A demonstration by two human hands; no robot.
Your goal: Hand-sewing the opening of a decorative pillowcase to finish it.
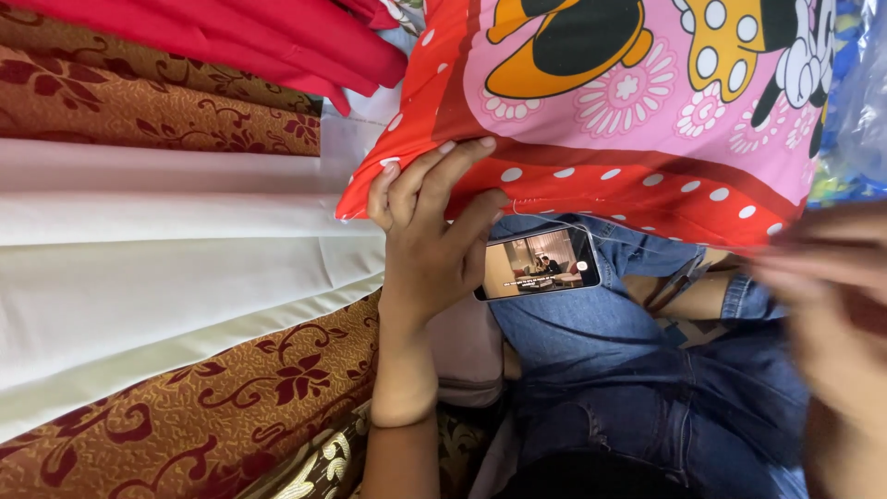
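Gripping the corner of the red-and-pink cartoon pillowcase (637,102), the left hand (430,245) has its fingers curled on the dotted red border. The cover lies across the lap, above a phone (539,263) on the jeans (610,370). The right hand (827,305) is blurred — its fingers I cannot tell. Probably the cover is being fitted or straightened — next needs a firm pull along the border.
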